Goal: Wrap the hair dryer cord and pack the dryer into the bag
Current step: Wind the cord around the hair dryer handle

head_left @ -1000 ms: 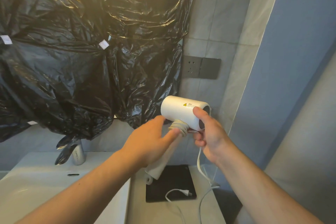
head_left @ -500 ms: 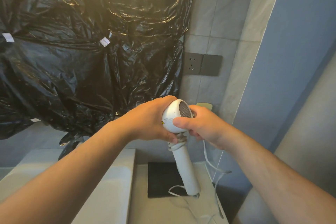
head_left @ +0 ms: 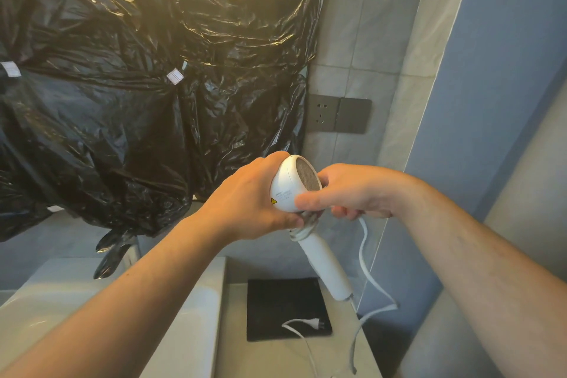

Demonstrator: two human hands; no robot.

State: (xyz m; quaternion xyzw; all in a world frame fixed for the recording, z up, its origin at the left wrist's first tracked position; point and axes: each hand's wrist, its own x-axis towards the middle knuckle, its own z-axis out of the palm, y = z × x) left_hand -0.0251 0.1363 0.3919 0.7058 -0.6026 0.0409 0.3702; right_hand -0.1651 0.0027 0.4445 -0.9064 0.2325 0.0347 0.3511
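I have the hair dryer [head_left: 290,190] at the centre of my view, head up, its handle [head_left: 325,264] slanting down toward 5 o'clock. My left hand [head_left: 245,202] is curled round the head from the 9 o'clock side. My right hand [head_left: 352,190], at 3 o'clock of the head, lays its thumb on the shell while its fingers close on the cord [head_left: 363,255] just beneath. A few turns of cord sit tight at the neck where the handle meets the head. The rest hangs slack toward 5 o'clock and ends at the plug [head_left: 314,323], lying at 6 o'clock on a black rectangle [head_left: 276,301] on the counter [head_left: 270,359]; whether that is the bag I cannot tell.

I judge the dryer light, hard-shelled and smooth, so apt to slip. It is best held round the head, clear of the mesh grille. The cord looks flat, soft and springy, and it wants steady tension close to the wraps or the turns will loosen.
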